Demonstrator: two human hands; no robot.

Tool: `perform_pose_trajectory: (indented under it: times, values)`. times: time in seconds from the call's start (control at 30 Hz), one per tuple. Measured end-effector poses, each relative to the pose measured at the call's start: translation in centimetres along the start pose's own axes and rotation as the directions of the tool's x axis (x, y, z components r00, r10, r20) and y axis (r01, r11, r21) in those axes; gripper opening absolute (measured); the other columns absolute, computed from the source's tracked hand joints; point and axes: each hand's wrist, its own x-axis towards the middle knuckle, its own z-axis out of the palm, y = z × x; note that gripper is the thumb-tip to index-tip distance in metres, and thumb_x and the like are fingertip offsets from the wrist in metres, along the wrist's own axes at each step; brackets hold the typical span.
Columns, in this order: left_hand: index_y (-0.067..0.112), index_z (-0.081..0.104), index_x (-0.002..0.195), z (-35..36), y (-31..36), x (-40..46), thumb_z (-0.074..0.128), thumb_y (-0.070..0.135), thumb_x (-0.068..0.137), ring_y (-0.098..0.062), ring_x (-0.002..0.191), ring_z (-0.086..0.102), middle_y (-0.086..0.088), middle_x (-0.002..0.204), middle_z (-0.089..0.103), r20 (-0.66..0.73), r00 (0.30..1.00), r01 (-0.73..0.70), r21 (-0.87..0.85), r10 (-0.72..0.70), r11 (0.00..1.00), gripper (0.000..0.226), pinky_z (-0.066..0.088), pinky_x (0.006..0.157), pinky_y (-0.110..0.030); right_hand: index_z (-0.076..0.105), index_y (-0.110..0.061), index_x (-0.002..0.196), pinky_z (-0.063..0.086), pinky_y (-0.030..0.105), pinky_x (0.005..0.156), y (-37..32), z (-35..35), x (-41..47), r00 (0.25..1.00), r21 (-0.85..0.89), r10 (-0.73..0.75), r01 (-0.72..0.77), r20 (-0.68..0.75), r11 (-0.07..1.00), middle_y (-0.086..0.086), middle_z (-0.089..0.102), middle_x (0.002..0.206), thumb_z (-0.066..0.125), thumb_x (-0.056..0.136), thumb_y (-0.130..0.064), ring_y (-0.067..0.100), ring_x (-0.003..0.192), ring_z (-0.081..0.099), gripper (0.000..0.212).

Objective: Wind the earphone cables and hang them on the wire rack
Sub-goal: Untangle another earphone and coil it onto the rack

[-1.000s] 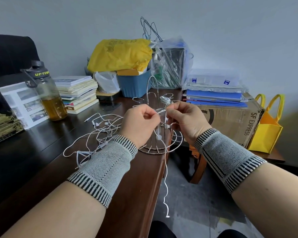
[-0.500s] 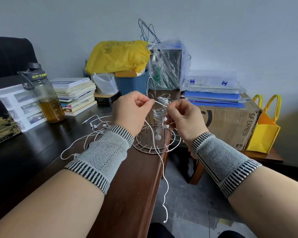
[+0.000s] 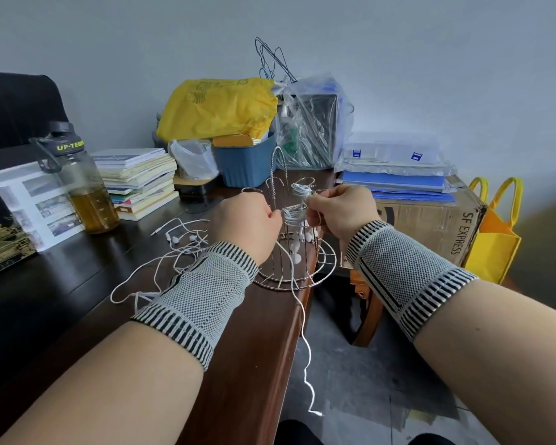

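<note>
Up front in the head view, both hands meet at the wire rack (image 3: 297, 268) on the desk (image 3: 244, 348) edge. Curled fingers of the left hand (image 3: 244, 224) pinch a wound earphone cable (image 3: 292, 215) against the rack; its fingertips are hidden behind the knuckles. On the other side, the right hand (image 3: 342, 211) grips the same bundle. One loose strand (image 3: 304, 332) trails off the desk. More tangled earphones (image 3: 180, 242) lie partly hidden behind the left wristband (image 3: 203, 290).
</note>
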Motion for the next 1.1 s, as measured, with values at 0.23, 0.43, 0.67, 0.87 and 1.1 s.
perform_pose_trajectory:
  times: [0.23,0.43,0.67,0.87,1.1]
  values:
    - [0.016,0.042,0.048,0.6,-0.3,-0.1,0.053,0.041,0.095,-0.018,0.051,0.043,0.002,0.049,0.042,0.029,1.000,-0.004,0.088,0.001,0.996,0.054,0.035,0.053,-0.028,0.061,-0.011,0.067,0.055,0.038,0.063,0.4,0.9,0.9,0.995,-0.039,0.020,-0.024,-0.100,0.999,0.011,0.071,0.069,0.071,0.080,-0.011,0.020,0.055,0.061,0.017]
    - [0.012,0.044,0.044,0.4,-0.5,-0.2,0.052,0.034,0.094,-0.017,0.050,0.043,0.001,0.046,0.042,0.025,1.000,-0.005,0.013,0.005,1.000,0.056,0.034,0.056,-0.028,0.060,-0.009,0.071,0.054,0.039,0.072,1.5,0.7,0.5,0.990,0.203,0.136,-0.124,-0.047,0.971,0.010,0.068,0.065,0.069,0.081,-0.002,0.024,0.065,0.062,0.015]
    - [0.007,0.057,0.055,0.3,-0.2,-0.6,0.055,0.031,0.092,-0.023,0.066,0.056,-0.004,0.064,0.060,0.047,0.999,-0.021,-0.083,0.025,0.996,0.044,0.041,0.059,-0.029,0.059,-0.020,0.066,0.058,0.046,0.072,1.7,1.2,1.2,0.974,-0.152,-0.074,0.041,-0.214,0.987,0.004,0.070,0.072,0.073,0.074,-0.022,0.025,0.072,0.069,0.016]
    - [0.007,0.051,0.049,0.3,-0.5,-1.0,0.057,0.029,0.085,-0.025,0.065,0.054,-0.005,0.055,0.052,0.090,0.995,-0.029,-0.181,0.046,0.983,0.043,0.049,0.065,-0.034,0.058,-0.020,0.064,0.059,0.046,0.071,1.9,1.6,1.2,0.979,-0.141,-0.049,0.021,-0.200,0.990,0.005,0.071,0.072,0.073,0.073,-0.026,0.026,0.072,0.070,0.019]
    - [0.015,0.059,0.040,-0.1,-0.3,-2.0,0.059,0.033,0.070,-0.016,0.090,0.062,0.002,0.093,0.072,0.243,0.966,-0.010,-0.312,0.090,0.950,0.035,0.047,0.084,-0.029,0.062,-0.016,0.068,0.059,0.048,0.072,2.9,1.1,0.4,0.989,-0.020,-0.055,0.053,-0.135,0.998,0.005,0.071,0.068,0.072,0.076,-0.015,0.023,0.067,0.070,0.013]
